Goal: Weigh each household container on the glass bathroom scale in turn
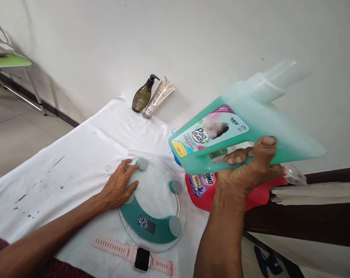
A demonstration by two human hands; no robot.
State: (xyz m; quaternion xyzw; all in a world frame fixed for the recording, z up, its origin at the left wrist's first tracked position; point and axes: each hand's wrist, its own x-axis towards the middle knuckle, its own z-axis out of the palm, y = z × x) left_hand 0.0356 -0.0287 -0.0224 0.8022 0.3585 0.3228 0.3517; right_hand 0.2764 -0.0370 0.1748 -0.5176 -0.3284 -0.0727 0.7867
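Note:
My right hand (250, 166) grips the handle of a large translucent green jug of liquid detergent (279, 131). The jug is tilted in the air, with its clear cap toward the upper right and its label facing me. My left hand (121, 185) lies on the left rim of a round glass digital scale (156, 227), fingers apart and fingertips near a grey round pad. Lit digits show on the scale's display. A red OMO bottle (202, 193) lies behind my right wrist, partly hidden. Just below the scale is a pink smartwatch (141, 258).
A dark pump bottle (142, 96) and a beige squeeze tube (159, 98) stand at the table's far end by the wall. A stained white cloth (62, 181) covers the table. A green-topped folding table (9, 61) is at far left; blue slippers (267, 262) lie on the floor.

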